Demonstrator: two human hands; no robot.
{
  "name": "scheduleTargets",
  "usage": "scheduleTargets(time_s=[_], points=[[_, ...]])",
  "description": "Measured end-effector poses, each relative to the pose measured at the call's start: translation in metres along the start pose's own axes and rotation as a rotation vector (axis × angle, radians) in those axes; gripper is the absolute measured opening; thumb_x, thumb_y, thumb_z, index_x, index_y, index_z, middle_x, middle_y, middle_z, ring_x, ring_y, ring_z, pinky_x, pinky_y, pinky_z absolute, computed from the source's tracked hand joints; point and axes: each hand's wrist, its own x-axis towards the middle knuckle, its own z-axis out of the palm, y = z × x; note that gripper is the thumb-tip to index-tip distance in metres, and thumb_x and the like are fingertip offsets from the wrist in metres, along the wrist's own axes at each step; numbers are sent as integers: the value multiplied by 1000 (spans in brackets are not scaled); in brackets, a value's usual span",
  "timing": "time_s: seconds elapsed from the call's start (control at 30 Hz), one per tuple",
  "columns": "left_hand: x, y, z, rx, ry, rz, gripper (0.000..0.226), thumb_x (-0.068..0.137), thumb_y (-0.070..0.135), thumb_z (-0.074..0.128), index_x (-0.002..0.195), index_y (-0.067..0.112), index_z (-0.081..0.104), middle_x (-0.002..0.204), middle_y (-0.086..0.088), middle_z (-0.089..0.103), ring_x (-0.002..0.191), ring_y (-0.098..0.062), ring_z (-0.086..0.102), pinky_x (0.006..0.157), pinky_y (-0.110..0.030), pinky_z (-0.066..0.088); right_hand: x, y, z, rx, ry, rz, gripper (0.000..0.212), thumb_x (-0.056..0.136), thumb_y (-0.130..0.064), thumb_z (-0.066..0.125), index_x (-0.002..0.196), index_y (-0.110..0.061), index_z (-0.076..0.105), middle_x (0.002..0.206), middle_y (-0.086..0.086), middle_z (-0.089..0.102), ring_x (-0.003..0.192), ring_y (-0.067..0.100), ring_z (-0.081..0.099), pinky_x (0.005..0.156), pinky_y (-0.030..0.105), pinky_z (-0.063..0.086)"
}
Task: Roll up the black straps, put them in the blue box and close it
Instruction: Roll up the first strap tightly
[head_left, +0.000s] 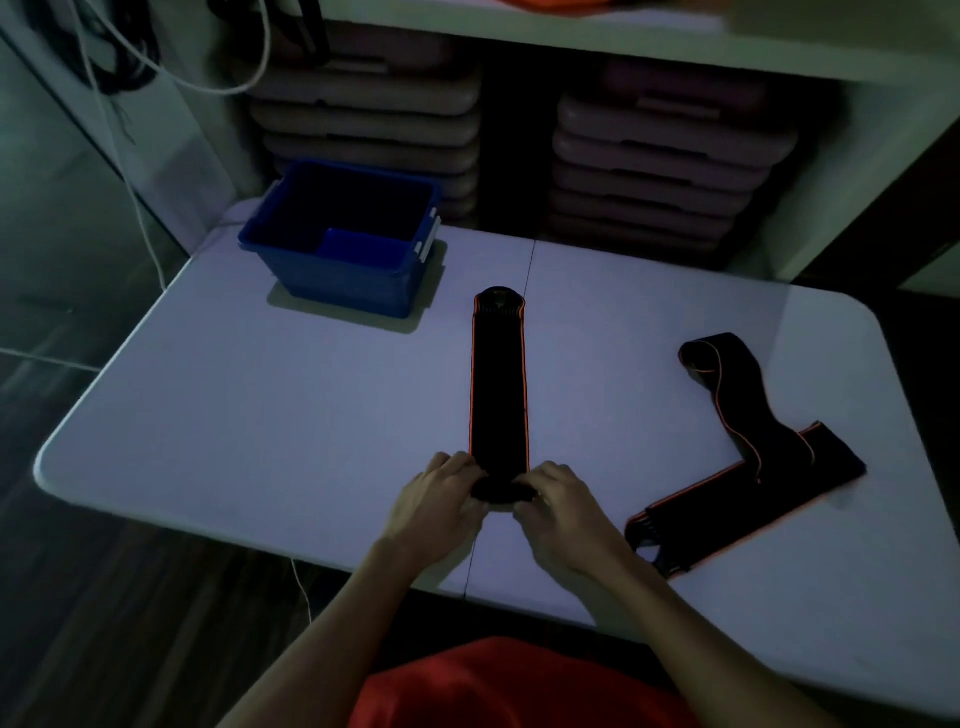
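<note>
A long black strap with orange edges lies straight on the white table, running away from me. Its near end is curled into a small roll. My left hand and my right hand pinch that roll from either side. A second black strap lies loosely folded and unrolled at the right of the table. The blue box stands open at the far left; its inside is dark and I cannot tell what it holds.
Stacks of pinkish flat trays fill shelves behind the table. White cables hang at the far left. The table's near edge is just below my wrists. The scene is dim.
</note>
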Motion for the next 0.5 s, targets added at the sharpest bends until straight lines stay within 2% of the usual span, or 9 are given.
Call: scheduleTargets(time_s=[0.1,0.17,0.27,0.37,0.5], points=[[6,6,-11,-44,-27,-71,31,91,40,53,116,22,53,115,5,60,107,-18,53,76,-35,49,9,-2,-7,31,-32,94,25,96,-19,57,121,-22,58,105,-2,63,96,13,58,81,31,49],[11,6,-16,-41,-41,-83,26,95,36,49,115,20,52,112,1,63,105,-22,56,76,-38,49,15,-5,-12,86,-41,135,17,96,-20,58,112,-25,53,93,-2,67,82,13,63,71,33,52],[18,3,-17,-53,-78,-125,26,97,31,47,118,17,56,115,0,61,109,-22,56,79,-38,50,23,-8,-14,110,-7,166,15,95,-18,62,94,-29,52,74,-3,65,63,11,59,56,26,44],[25,5,-13,-77,-75,-175,27,98,28,45,119,18,59,117,0,59,110,-21,55,82,-41,51,28,-9,-12,121,27,218,14,94,-16,63,89,-28,57,77,-3,66,66,11,62,56,21,45],[29,10,-9,-64,-39,-204,33,98,25,47,128,21,58,116,-3,56,106,-23,55,79,-42,53,32,-12,-7,-6,94,241,8,93,-17,62,100,-22,65,101,-1,54,84,13,59,71,29,54]])
